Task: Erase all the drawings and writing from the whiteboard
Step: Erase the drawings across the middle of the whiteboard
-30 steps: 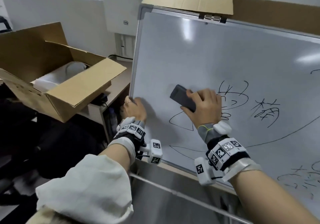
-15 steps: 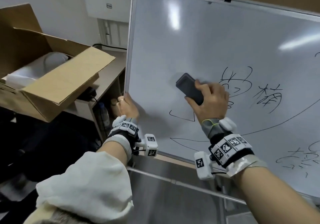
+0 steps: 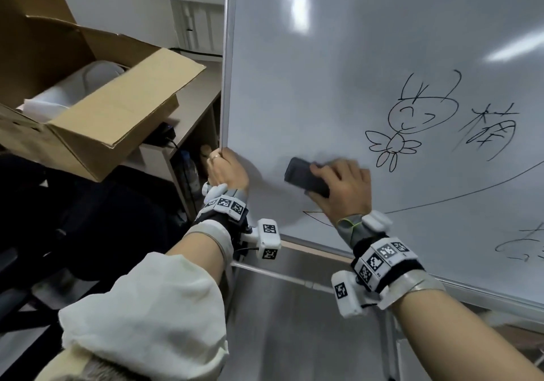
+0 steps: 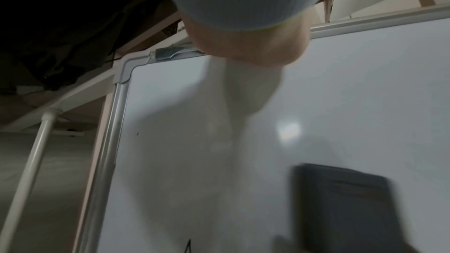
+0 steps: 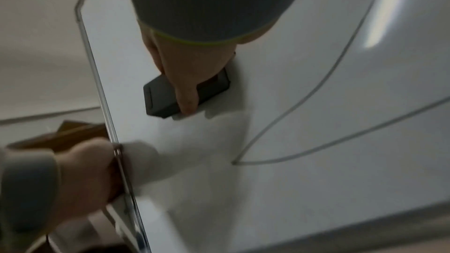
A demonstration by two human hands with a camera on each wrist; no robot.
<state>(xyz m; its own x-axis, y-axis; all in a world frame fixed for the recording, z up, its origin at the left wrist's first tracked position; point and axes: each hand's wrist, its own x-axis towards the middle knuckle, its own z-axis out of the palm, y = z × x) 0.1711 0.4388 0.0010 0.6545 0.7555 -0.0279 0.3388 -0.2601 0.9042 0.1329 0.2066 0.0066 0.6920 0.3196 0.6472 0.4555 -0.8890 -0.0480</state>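
The whiteboard (image 3: 323,71) stands tilted in front of me. My left hand (image 3: 220,158) grips its left frame edge, thumb on the front. My right hand (image 3: 326,180) holds a dark eraser (image 3: 303,177) flat against the lower left of the board. To the right are a stick figure (image 3: 412,118), black characters (image 3: 488,127), a long curved line (image 3: 471,192) and more writing (image 3: 518,245). A short stroke (image 3: 315,214) shows beside my right wrist. In the right wrist view my thumb lies across the eraser (image 5: 165,95); the left wrist view shows the eraser (image 4: 340,205) blurred.
An open cardboard box (image 3: 112,121) sits on a low desk to the left of the board. A water bottle (image 3: 191,171) stands in the shelf behind my left hand. A white tube rail (image 3: 279,274) runs below the board's bottom edge.
My right hand slid the eraser down and to the left. The angular stroke under it is gone, and the stick figure is now uncovered. My left hand keeps its grip on the frame.
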